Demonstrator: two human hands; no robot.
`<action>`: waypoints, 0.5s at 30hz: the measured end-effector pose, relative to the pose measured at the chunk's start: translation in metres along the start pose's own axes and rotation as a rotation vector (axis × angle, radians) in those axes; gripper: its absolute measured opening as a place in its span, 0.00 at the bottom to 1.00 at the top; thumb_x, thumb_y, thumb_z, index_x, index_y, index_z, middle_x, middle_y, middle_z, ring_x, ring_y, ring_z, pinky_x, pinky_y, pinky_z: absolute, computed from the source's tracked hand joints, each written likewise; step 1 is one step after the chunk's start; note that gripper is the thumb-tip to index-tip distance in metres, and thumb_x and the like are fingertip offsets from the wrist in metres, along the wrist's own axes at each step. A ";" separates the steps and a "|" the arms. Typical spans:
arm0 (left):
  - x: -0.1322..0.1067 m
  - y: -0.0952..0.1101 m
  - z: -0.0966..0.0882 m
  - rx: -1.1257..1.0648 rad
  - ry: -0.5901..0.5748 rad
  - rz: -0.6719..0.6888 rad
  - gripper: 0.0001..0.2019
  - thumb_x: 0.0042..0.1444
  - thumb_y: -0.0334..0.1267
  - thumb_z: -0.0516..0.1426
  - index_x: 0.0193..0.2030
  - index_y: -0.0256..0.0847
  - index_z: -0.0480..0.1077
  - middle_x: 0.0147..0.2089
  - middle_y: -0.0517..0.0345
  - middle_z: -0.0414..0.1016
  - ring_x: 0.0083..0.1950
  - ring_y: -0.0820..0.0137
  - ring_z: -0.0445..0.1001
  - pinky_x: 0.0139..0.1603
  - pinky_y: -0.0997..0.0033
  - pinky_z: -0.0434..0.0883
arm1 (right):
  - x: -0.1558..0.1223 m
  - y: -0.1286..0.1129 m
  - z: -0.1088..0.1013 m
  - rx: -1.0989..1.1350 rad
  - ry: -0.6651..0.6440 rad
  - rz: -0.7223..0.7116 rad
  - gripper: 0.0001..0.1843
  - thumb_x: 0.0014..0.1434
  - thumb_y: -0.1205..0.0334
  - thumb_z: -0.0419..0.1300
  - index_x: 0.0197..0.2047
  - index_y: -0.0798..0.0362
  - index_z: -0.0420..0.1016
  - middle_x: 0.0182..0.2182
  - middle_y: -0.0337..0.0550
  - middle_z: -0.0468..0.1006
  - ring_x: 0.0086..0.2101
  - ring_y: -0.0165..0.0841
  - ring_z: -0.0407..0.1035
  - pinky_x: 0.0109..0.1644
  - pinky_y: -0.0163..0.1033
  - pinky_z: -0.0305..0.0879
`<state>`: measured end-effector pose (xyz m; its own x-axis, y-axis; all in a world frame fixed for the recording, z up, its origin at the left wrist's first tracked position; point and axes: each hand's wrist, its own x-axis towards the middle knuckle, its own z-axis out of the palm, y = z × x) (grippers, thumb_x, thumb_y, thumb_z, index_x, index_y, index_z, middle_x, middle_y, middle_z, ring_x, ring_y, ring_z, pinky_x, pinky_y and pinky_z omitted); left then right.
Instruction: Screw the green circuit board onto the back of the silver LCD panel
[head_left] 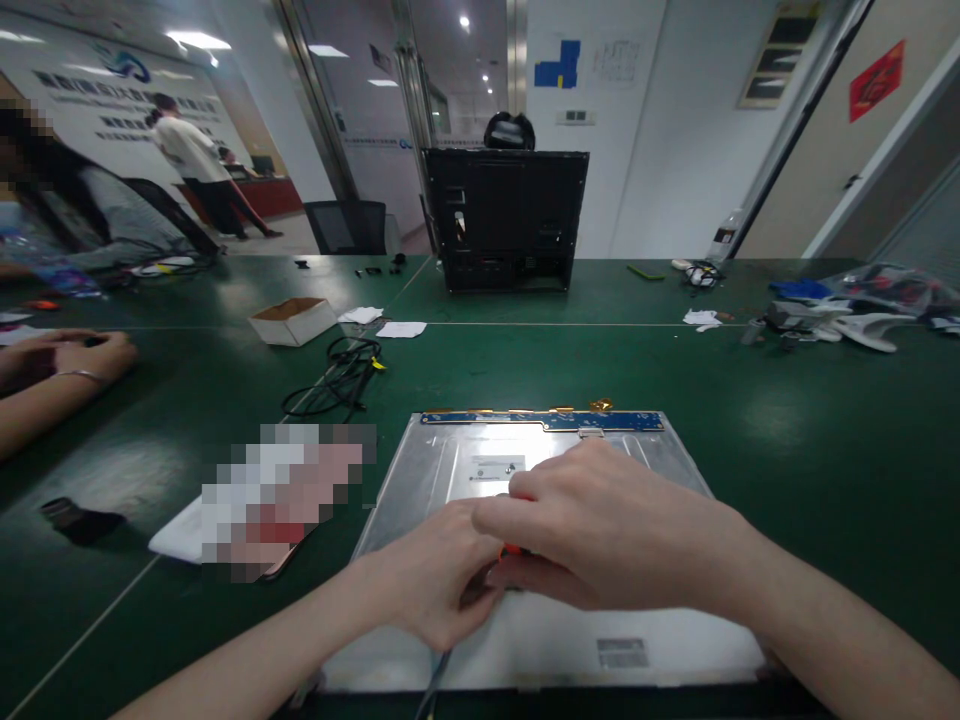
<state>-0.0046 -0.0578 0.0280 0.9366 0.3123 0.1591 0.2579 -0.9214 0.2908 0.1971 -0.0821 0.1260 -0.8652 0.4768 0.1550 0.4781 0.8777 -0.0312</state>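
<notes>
A silver metal display panel [660,455] lies flat on the green table [787,420], with a blue circuit strip [540,420] along its far edge. Both my hands meet over the panel's middle. My left hand [439,580] is closed, fingers curled toward a small orange-handled tool [512,550] that peeks out between the hands. My right hand [600,525] is closed over the same tool from above. Most of the tool is hidden. A thin dark shaft [433,690] runs down toward the near edge.
A black cable coil [341,380] and a small open cardboard box [292,320] lie to the left. A black monitor housing [506,220] stands at the table's far side. Another person's hands [64,360] rest at the left. Parts and bags clutter the right end [862,310].
</notes>
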 end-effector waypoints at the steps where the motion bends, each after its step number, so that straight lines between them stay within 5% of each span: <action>1: 0.000 0.000 -0.001 -0.004 0.002 0.000 0.04 0.47 0.30 0.52 0.25 0.42 0.60 0.24 0.63 0.67 0.28 0.70 0.66 0.30 0.72 0.64 | 0.000 0.000 0.000 0.002 -0.001 -0.001 0.06 0.65 0.59 0.52 0.42 0.52 0.65 0.30 0.38 0.74 0.25 0.29 0.61 0.25 0.38 0.41; 8: 0.000 -0.001 0.002 -0.019 0.027 -0.009 0.05 0.46 0.30 0.52 0.31 0.41 0.64 0.27 0.62 0.69 0.30 0.69 0.66 0.31 0.71 0.64 | -0.001 -0.001 -0.002 0.069 -0.001 0.008 0.06 0.61 0.61 0.53 0.42 0.52 0.65 0.31 0.38 0.74 0.24 0.28 0.58 0.25 0.37 0.41; 15: 0.003 0.000 -0.001 0.007 0.091 0.054 0.06 0.47 0.30 0.52 0.23 0.42 0.58 0.25 0.62 0.64 0.30 0.70 0.66 0.31 0.72 0.64 | -0.002 0.000 -0.001 0.019 -0.002 0.012 0.06 0.65 0.61 0.50 0.41 0.52 0.65 0.30 0.39 0.74 0.25 0.28 0.60 0.26 0.37 0.41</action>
<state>-0.0019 -0.0568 0.0300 0.9238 0.2817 0.2594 0.2096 -0.9389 0.2730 0.1987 -0.0828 0.1266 -0.8597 0.4876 0.1522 0.4857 0.8726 -0.0518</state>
